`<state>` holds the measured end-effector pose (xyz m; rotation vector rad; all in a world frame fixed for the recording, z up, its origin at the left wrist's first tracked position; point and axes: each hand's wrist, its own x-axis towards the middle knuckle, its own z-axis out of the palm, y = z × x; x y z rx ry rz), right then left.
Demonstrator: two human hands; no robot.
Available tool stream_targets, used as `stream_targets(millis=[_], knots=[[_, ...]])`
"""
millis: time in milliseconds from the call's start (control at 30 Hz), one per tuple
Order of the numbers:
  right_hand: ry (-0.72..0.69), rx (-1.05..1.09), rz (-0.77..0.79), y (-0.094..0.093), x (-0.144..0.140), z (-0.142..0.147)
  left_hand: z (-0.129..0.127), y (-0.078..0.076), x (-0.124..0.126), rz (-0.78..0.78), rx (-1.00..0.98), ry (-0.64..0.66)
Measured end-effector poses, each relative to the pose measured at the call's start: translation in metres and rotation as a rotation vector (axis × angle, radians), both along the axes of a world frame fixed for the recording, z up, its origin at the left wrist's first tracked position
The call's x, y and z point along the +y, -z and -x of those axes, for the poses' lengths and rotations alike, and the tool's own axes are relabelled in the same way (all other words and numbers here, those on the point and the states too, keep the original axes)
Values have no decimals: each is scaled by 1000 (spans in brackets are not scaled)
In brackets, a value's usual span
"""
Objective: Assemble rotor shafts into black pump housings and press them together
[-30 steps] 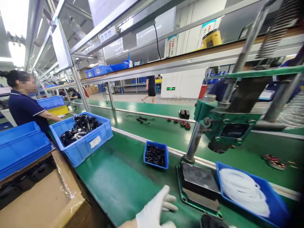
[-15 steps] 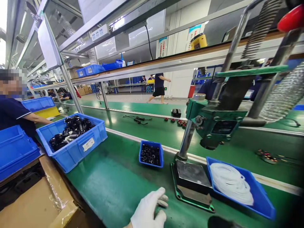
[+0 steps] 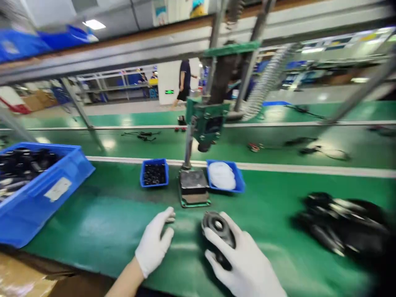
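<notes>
My white-gloved right hand [image 3: 241, 260] grips a black plastic part [image 3: 219, 231] with a rounded head and a round hole near its top; I cannot make out its exact kind. Fingers and thumb wrap its sides just above the green bench. To its left, my gloved left hand [image 3: 154, 241] hovers with fingers and thumb apart, holding nothing. Beyond both hands stands a green bench press [image 3: 210, 123] over a dark metal block [image 3: 194, 181]. Beside the block are a small blue bin [image 3: 142, 175] of black rings and a blue tray [image 3: 239, 181] of white coiled tubing or rings.
A large blue crate [image 3: 71, 181] of black parts stands at the left. Blurred black parts [image 3: 346, 227] lie in a pile on the right. Cables [image 3: 144, 135] rest on the far green strip. Behind the bench, a person [image 3: 185, 80] is in the aisle.
My view has swung right and down. My right hand has come into view holding the black plastic part, and the pile on the right now shows. My left hand stays open.
</notes>
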<state>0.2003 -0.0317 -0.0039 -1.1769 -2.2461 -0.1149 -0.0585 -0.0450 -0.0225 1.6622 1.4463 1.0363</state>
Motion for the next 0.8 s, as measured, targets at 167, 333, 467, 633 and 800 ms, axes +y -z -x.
stream_targets(millis=[167, 333, 467, 633, 800], knots=[[26, 52, 165, -21, -18, -1, -23, -24, -6, 210, -47, 191], [35, 561, 378, -19, -4, -4, -86, -34, 12, 208, -203, 324], [-27, 837, 519, -14, 2, -19, -113, -32, 32, 134, -402, 266], [102, 1275, 407, -27, 5, -34, -108, -35, 33, 186, -302, 241], [-61, 949, 578, -25, 20, -18, -113, -38, 34, 179, -393, 269]])
